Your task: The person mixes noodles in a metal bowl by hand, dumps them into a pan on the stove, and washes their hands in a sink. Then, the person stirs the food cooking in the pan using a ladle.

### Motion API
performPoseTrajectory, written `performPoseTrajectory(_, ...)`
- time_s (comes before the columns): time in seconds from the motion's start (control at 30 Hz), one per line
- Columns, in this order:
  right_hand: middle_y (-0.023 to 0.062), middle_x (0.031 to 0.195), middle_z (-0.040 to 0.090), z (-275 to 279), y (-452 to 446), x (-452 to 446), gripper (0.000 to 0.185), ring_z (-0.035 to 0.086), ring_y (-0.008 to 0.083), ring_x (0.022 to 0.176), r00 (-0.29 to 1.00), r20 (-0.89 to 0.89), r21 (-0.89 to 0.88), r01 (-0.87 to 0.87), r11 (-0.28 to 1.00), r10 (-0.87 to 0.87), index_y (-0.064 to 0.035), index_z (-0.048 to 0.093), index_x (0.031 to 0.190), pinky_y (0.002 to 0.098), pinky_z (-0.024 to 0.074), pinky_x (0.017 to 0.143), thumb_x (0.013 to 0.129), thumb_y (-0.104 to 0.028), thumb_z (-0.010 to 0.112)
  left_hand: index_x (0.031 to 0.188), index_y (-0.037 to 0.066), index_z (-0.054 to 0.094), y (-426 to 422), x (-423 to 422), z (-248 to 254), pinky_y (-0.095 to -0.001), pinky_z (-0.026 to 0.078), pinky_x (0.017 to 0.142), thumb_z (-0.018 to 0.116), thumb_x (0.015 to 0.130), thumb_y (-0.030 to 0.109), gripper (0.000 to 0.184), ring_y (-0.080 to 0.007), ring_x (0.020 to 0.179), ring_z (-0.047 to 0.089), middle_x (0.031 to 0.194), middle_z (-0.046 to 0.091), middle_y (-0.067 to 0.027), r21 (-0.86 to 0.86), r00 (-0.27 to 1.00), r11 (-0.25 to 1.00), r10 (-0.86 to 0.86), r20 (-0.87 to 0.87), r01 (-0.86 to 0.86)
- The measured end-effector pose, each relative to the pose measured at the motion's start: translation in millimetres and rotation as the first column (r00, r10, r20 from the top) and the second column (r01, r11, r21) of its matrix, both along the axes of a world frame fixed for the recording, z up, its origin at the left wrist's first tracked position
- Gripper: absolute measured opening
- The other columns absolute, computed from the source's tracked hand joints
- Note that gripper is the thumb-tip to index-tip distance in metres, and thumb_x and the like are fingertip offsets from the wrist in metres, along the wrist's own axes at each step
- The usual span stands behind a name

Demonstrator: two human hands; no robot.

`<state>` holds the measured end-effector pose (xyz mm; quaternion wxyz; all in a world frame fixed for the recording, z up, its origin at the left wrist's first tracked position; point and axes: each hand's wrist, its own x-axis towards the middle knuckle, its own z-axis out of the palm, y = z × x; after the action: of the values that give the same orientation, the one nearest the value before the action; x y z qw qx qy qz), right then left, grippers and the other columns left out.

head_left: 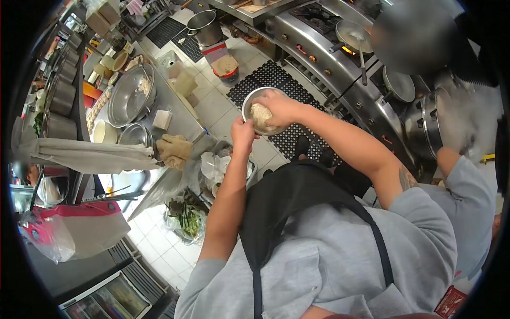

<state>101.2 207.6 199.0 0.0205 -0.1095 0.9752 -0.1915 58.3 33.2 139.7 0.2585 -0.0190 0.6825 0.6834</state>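
Observation:
A small round metal bowl [247, 102] is held up in front of my body, above the floor. My left hand [243, 134] grips its near-left rim, thumb over the edge. Inside the bowl sits a pale, rough-surfaced lump of food [261, 113], whose exact kind I cannot make out. My right hand [281, 108] reaches into the bowl from the right, its fingers curled over the lump and partly hidden.
A steel counter on the left carries a large metal bowl [118, 101], a colander [134, 135] and a cloth [174, 151]. On the right, a frying pan [353, 35] sits over a lit burner. Another person's sleeve [463, 199] is close at right. A stockpot [204, 29] stands ahead.

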Motion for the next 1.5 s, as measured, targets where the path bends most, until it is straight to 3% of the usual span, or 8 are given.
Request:
performPoseTrajectory(0.27,0.0232,0.110,0.057,-50,-32,10,0.041,0.064,0.0402,0.091,0.990,0.028,0.012,0.136,0.991,-0.136,-0.0021,0.057,0.108,0.0470,0.0514,0.078,0.081,-0.030,0.067,0.087,-0.001,0.055,2,18,-13,-0.0266,0.039,0.036,0.050,0.080,0.003,0.009,-0.0141,0.043,0.051,0.068,0.059,-0.0093,-0.013,0.996,0.999,0.052,-0.068,-0.053)
performPoseTrajectory(0.53,0.0233,0.096,0.067,-61,-29,-5,0.039,0.066,0.0378,0.091,0.975,0.019,0.042,0.221,0.974,-0.222,0.0008,0.065,0.095,0.0464,0.0517,0.083,0.082,-0.035,0.056,0.086,-0.004,0.057,-2,25,-6,-0.0295,0.043,0.037,0.053,0.081,0.006,0.012,-0.0152,0.040,0.052,0.062,0.059,-0.0103,-0.057,1.000,0.998,-0.008,-0.012,0.008)
performPoseTrajectory(0.7,0.0256,0.106,0.063,-17,-11,-18,0.043,0.061,0.0403,0.101,0.933,0.355,0.037,0.051,0.998,-0.061,-0.0010,0.063,0.114,0.0468,0.0466,0.092,0.083,-0.030,0.057,0.093,-0.001,0.055,-13,11,-3,-0.0264,0.042,0.038,0.051,0.081,0.006,0.014,-0.0146,0.045,0.053,0.070,0.060,-0.0091,-0.101,0.998,0.994,-0.045,0.038,0.049)
performPoseTrajectory(0.83,0.0240,0.111,0.059,-26,-5,-1,0.041,0.057,0.0383,0.106,0.985,0.028,0.003,-0.169,0.986,0.169,-0.0014,0.061,0.112,0.0448,0.0466,0.091,0.078,-0.025,0.065,0.091,-0.001,0.055,-10,11,-3,-0.0272,0.040,0.038,0.052,0.081,0.008,0.013,-0.0138,0.043,0.050,0.068,0.059,-0.0073,-0.004,0.998,1.000,-0.020,0.064,0.021)
performPoseTrajectory(1.03,0.0217,0.102,0.060,-44,-25,14,0.032,0.062,0.0378,0.090,0.984,0.175,0.021,0.019,1.000,-0.022,-0.0036,0.064,0.098,0.0472,0.0510,0.078,0.076,-0.026,0.065,0.100,0.004,0.060,-8,23,-20,-0.0286,0.046,0.050,0.060,0.083,0.015,0.021,-0.0140,0.066,0.057,0.083,0.061,-0.0052,-0.091,0.998,0.995,-0.021,0.053,0.025)
performPoseTrajectory(1.23,0.0138,0.121,0.051,-60,-25,15,0.029,0.054,0.0314,0.107,0.979,-0.110,0.076,0.179,0.981,-0.170,-0.0087,0.063,0.104,0.0458,0.0512,0.081,0.079,-0.024,0.065,0.090,0.006,0.050,7,16,-17,-0.0271,0.037,0.038,0.052,0.080,0.006,0.010,-0.0126,0.047,0.048,0.069,0.054,-0.0047,-0.106,0.991,0.986,-0.132,-0.017,0.129)
performPoseTrajectory(1.43,0.0182,0.123,0.050,-23,-23,29,0.041,0.049,0.0339,0.114,0.975,0.204,0.053,0.081,0.995,-0.090,-0.0080,0.061,0.117,0.0476,0.0445,0.094,0.080,-0.025,0.064,0.087,0.005,0.052,1,15,-26,-0.0260,0.034,0.036,0.049,0.079,0.003,0.009,-0.0117,0.044,0.046,0.069,0.056,-0.0040,-0.034,0.998,0.998,-0.057,0.042,0.058)
performPoseTrajectory(1.5,0.0186,0.123,0.051,-58,-20,22,0.046,0.050,0.0374,0.115,0.986,0.073,0.037,0.150,0.988,-0.152,-0.0046,0.059,0.117,0.0507,0.0442,0.093,0.078,-0.026,0.067,0.084,0.006,0.050,3,13,-28,-0.0261,0.032,0.035,0.048,0.078,0.002,0.007,-0.0114,0.043,0.043,0.068,0.054,-0.0031,0.047,0.998,0.999,-0.031,0.051,0.029)
